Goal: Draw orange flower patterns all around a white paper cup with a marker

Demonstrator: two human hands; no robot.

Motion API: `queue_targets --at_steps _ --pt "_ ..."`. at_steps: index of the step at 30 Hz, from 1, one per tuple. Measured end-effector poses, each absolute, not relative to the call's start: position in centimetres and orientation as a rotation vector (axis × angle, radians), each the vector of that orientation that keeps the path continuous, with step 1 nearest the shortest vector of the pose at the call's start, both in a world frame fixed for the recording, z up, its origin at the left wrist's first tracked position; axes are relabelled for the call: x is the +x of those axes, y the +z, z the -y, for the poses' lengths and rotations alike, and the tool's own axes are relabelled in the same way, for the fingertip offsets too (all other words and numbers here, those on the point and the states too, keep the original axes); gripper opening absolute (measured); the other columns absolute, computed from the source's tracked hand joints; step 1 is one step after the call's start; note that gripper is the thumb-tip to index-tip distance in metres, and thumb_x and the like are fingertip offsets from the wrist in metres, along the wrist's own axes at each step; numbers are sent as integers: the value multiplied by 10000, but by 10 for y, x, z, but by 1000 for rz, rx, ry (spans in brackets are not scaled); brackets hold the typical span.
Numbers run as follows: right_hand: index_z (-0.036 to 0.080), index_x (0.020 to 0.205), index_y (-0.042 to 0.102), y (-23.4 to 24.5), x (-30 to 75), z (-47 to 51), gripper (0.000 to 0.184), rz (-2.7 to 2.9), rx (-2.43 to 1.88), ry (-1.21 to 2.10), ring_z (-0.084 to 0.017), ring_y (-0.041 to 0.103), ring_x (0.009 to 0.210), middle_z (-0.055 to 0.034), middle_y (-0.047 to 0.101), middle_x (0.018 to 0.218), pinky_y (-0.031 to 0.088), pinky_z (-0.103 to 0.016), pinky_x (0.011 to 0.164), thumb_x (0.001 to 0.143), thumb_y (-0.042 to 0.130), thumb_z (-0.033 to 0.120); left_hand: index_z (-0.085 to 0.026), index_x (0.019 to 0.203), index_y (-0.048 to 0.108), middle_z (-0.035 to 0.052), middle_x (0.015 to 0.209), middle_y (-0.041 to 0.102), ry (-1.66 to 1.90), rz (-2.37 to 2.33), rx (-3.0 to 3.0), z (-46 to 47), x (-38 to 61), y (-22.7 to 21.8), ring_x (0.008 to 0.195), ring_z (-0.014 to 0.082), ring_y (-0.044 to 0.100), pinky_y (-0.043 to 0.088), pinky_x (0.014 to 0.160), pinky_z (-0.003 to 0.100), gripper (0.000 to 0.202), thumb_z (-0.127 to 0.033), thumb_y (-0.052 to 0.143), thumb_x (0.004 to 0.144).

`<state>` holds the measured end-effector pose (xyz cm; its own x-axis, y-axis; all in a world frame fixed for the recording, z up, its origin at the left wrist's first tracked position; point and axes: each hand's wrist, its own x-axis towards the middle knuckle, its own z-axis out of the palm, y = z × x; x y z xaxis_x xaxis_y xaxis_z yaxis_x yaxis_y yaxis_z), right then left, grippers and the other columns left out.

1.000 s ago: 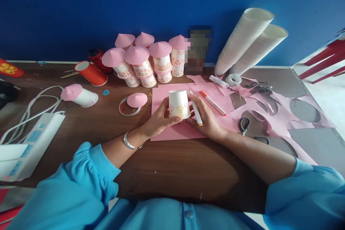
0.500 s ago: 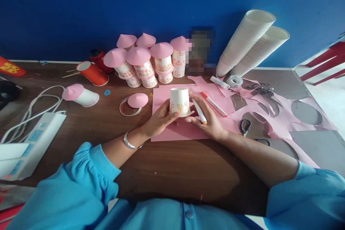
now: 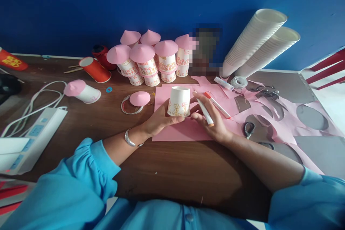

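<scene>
A white paper cup (image 3: 180,99), upside down with flowers drawn around its lower part, is held in my left hand (image 3: 161,118) above pink paper. My left thumb lies across the front near the cup's rim. In my right hand (image 3: 212,124) a white marker (image 3: 205,112) with an orange end slants between the fingers, close to the cup's right side. Whether my right fingertips touch the cup I cannot tell. A second marker, with a red cap (image 3: 217,105), lies on the pink sheets (image 3: 185,133) just beyond that hand.
Decorated cup towers with pink cone roofs (image 3: 142,54) stand at the back. Two tall stacks of white cups (image 3: 253,39) lean on the blue wall. Paper scraps, scissors (image 3: 248,129) and a tape roll (image 3: 239,82) lie right; a power strip (image 3: 40,136) lies left.
The cup has turned in my left hand, so its drawn flowers sit differently. My right hand has drawn slightly away from it, still with the marker. The whole view has shifted a little.
</scene>
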<state>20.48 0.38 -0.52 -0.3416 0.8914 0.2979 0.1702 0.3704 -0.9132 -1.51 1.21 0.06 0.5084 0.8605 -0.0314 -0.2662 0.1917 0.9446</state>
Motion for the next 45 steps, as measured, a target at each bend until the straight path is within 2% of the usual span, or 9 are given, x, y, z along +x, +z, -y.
queue_targets --at_steps 4,7,13,16,19,25,30,36,45 --pt "359 1470 541 -4 211 -7 533 1727 -942 920 -173 671 760 -59 638 1169 641 -460 806 1027 500 652 -190 1231 689 164 1316 725 879 -615 963 -13 -20 0 1121 300 725 601 898 426 542 -375 877 757" --pt "361 1398 631 -1 214 -10 512 1740 -966 750 -225 677 850 -53 657 1043 607 -513 903 1023 478 674 -190 1225 705 185 1371 703 851 -569 919 -14 -22 1 1140 332 728 603 885 443 534 -391 855 753" --pt "310 1333 662 5 215 -11 441 1667 -954 760 -187 656 775 -48 651 1022 597 -439 802 1024 555 606 -193 1219 732 175 1393 695 818 -491 808 -15 -25 5 1144 326 721 610 877 424 528 -369 857 737" --pt "262 1226 696 8 216 -9 378 1696 -926 755 -195 659 802 -37 673 923 575 -429 830 1010 616 561 -182 1205 747 160 1346 718 825 -483 762 -15 -25 4 1059 263 728 606 854 367 508 -317 874 731" --pt "246 1130 696 9 216 -7 245 1664 -909 853 -162 660 723 -2 668 815 556 -350 708 1034 615 456 -162 1170 762 141 1272 740 854 -521 736 -16 -23 3 982 212 714 604 832 337 472 -261 888 726" --pt "238 1126 654 18 212 1 190 1527 -897 924 -149 691 721 2 704 856 576 -320 683 1000 678 378 -154 1053 749 61 990 731 912 -588 702 -17 -18 1 936 192 696 596 813 335 386 -221 918 712" --pt "233 1006 671 45 214 16 36 1649 -813 921 -157 659 703 3 677 800 551 -329 666 998 668 268 -162 1043 712 50 978 698 915 -619 754 -18 -15 4 940 176 657 569 813 318 384 -215 911 719" --pt "215 1094 648 78 206 12 104 1820 -722 804 -186 685 808 -34 695 885 565 -365 720 990 647 217 -191 1047 682 31 962 660 920 -612 870 -17 -14 6 918 170 610 545 817 336 411 -293 913 723" --pt "230 1117 612 35 186 -3 146 1840 -723 641 -181 722 843 -34 700 920 612 -323 701 978 642 194 -215 1132 603 31 1029 671 928 -785 915 -12 -9 3 961 193 634 506 906 388 579 -327 955 685"
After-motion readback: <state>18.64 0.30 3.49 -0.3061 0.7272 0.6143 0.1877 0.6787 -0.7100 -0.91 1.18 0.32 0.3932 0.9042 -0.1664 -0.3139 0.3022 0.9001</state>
